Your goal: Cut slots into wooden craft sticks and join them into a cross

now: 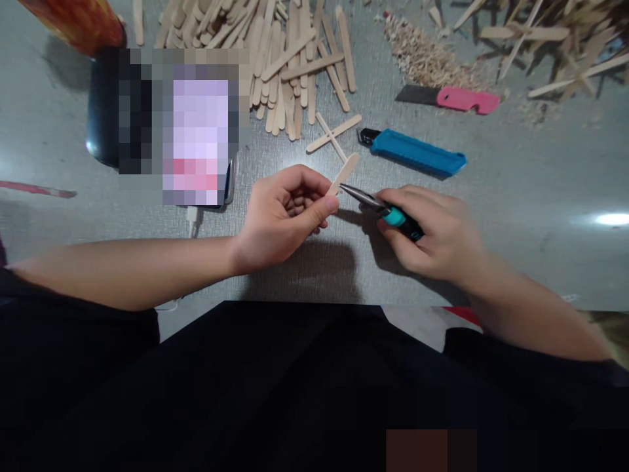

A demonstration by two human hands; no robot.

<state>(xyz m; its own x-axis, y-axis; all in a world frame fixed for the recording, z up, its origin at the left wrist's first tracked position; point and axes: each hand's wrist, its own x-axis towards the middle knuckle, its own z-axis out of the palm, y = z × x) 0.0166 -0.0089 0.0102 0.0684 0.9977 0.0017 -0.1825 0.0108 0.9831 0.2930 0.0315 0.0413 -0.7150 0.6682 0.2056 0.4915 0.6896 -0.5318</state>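
Observation:
Between thumb and fingers, my left hand point(295, 213) pinches a wooden craft stick point(345, 172), tilted up to the right. My right hand point(432, 226) is wrapped round the black and teal handle of a pair of long-nose pliers point(366, 196). The pliers' tips are at the stick's edge, close to my left fingers; whether the jaws grip it I cannot tell. Just beyond lie two craft sticks crossed in an X point(330, 136), partly behind the held stick. A blue box cutter point(417, 152) lies beyond my right hand.
Many loose craft sticks point(289, 72) are heaped at the back. A pink-handled knife point(466, 99) lies by wood shavings point(425, 56), with crossed sticks point(535, 33) at back right. On the left are a blurred-out phone point(199, 137) on a cable, a dark rounded object point(103, 111) and a thin brush point(37, 189).

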